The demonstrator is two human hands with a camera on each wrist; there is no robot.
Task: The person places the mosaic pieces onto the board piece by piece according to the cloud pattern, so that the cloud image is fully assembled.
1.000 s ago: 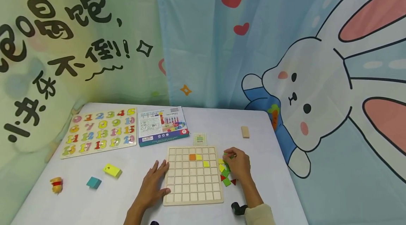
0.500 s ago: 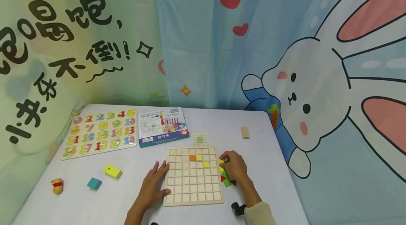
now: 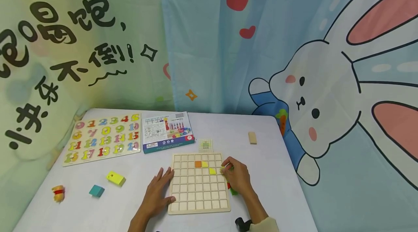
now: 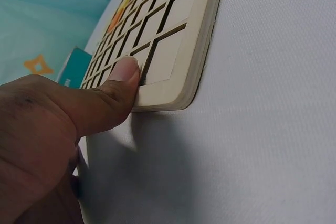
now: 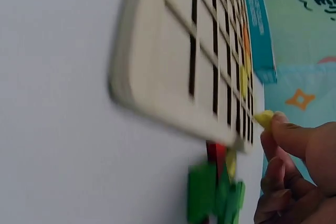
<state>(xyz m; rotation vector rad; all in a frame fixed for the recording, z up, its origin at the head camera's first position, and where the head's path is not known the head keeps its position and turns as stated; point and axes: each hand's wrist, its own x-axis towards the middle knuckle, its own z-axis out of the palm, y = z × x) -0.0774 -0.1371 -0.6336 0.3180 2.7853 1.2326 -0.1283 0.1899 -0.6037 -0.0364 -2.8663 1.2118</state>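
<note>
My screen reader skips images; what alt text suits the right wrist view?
The right hand pinches a small yellow tile at the edge of a pale wooden grid board. Green and red tiles lie blurred beside the board on a white table.

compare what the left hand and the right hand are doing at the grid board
The left hand lies flat with spread fingers against the left edge of the grid board, thumb on the near corner; the right hand is curled at the right edge. The left hand holds nothing; the right hand pinches a small yellow piece at its fingertips. Both touch or hover at the same board on the table.
</note>
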